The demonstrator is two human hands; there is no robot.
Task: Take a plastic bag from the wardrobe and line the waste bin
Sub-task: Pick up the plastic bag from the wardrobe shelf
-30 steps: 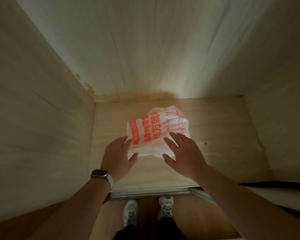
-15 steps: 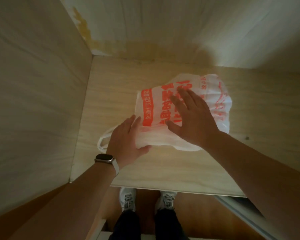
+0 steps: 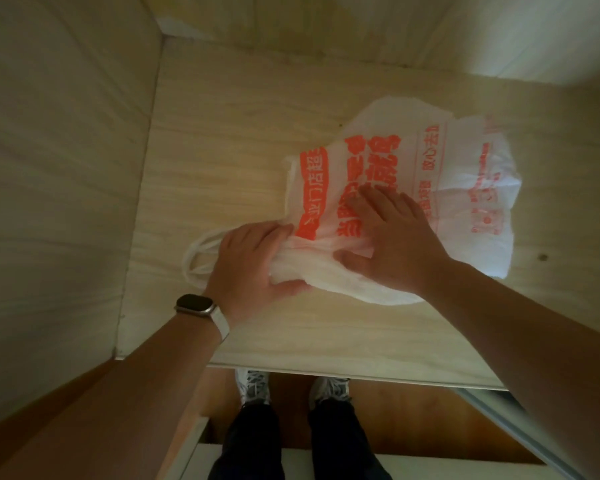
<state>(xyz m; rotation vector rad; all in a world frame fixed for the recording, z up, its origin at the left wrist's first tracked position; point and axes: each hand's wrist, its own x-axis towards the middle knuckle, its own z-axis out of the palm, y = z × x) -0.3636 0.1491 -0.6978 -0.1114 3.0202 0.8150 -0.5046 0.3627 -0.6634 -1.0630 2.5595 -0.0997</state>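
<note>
A white plastic bag (image 3: 465, 174) with orange print lies crumpled on the pale wooden wardrobe shelf (image 3: 222, 161). Its handle loops stick out to the left, past my left hand. My left hand (image 3: 248, 259), with a watch on the wrist, pinches the bunched neck of the bag between thumb and fingers. My right hand (image 3: 392, 237) lies on top of the bag, fingers spread forward and thumb pressed against the bunched plastic. The waste bin is not in view.
The wardrobe's left side wall (image 3: 56, 168) stands close to my left arm, and the back wall (image 3: 326, 26) rises behind the bag. The shelf's front edge (image 3: 361, 374) runs above my two white shoes (image 3: 253, 386) on the brown floor.
The view has moved closer to the shelf. My left hand has closed on the bag's bunched neck, and my right hand has settled on the bag with the thumb pressing in.
</note>
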